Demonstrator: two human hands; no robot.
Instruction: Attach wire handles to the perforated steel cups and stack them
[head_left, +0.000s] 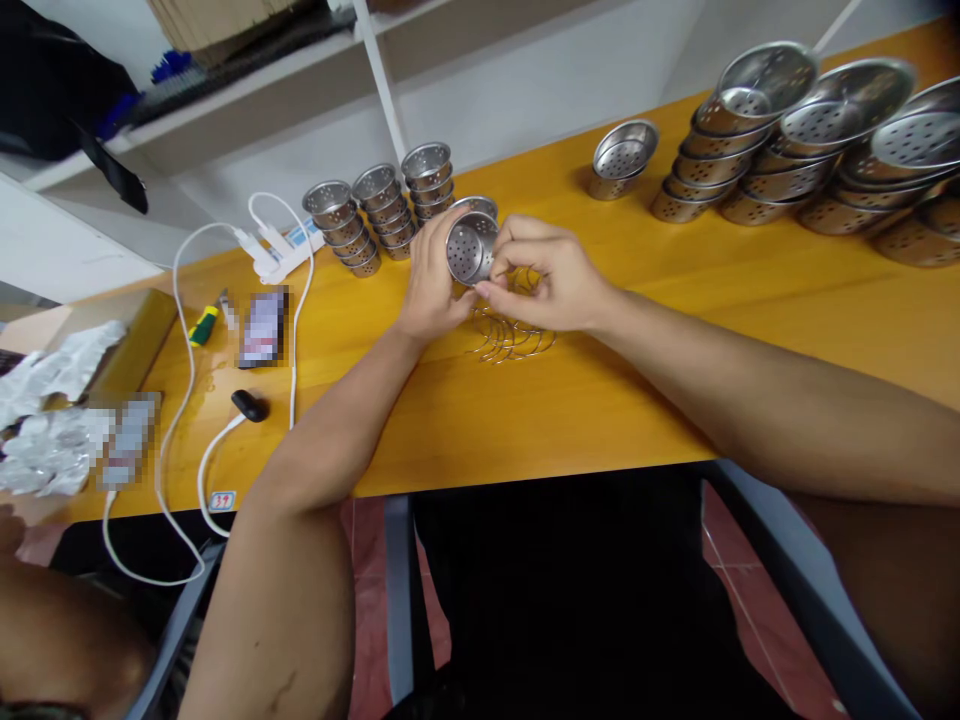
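A perforated metal strainer basket [471, 248] is tilted with its open mouth toward me. Wrapped around its left side and underside are the fingers of my left hand [435, 275]. My right hand [547, 275] is closed in a pinch at the basket's right lower rim; whatever lies between those fingertips is too small to make out. Under and behind the right hand, several thin bent metal wires [510, 340] lie loose on the table, partly hidden by it. Another metal basket [480, 206] shows just behind the held one, mostly covered.
Stacks of small strainer baskets [341, 225] stand behind my left hand. Taller stacks of baskets [720, 150] line the back right, beside a shorter stack [624, 160]. A power strip [289, 252], white cables, phones and a green-yellow tool [203, 326] lie left. A neighbour's arm [67, 640] shows lower left.
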